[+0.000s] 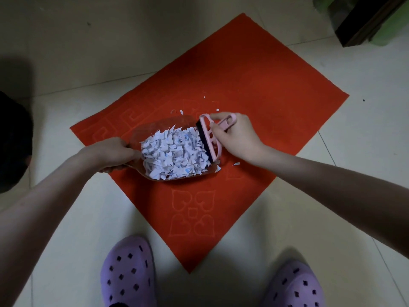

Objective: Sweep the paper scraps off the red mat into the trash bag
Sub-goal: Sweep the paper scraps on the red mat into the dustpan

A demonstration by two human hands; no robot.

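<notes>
A red mat (pixel 254 85) lies on the tiled floor, turned like a diamond. On its near-left part rests a clear plastic dustpan (pixel 155 127) heaped with white paper scraps (pixel 174 154). My left hand (pixel 108 155) grips the dustpan's handle end. My right hand (pixel 234 136) holds a small pink brush (pixel 210 138), its dark bristle edge pressed against the pile at the dustpan's mouth. A few loose scraps (pixel 204 97) lie on the mat beyond the brush, and one scrap (pixel 236 163) lies just right of the dustpan. A dark shape at the left edge (pixel 13 142) may be the trash bag.
Two purple perforated slippers (pixel 128 273) (pixel 294 286) stand on the tiles at the mat's near corner. A dark wooden furniture piece with green items (pixel 371 18) sits at the far right corner. Pale floor tiles (pixel 66 52) surround the mat.
</notes>
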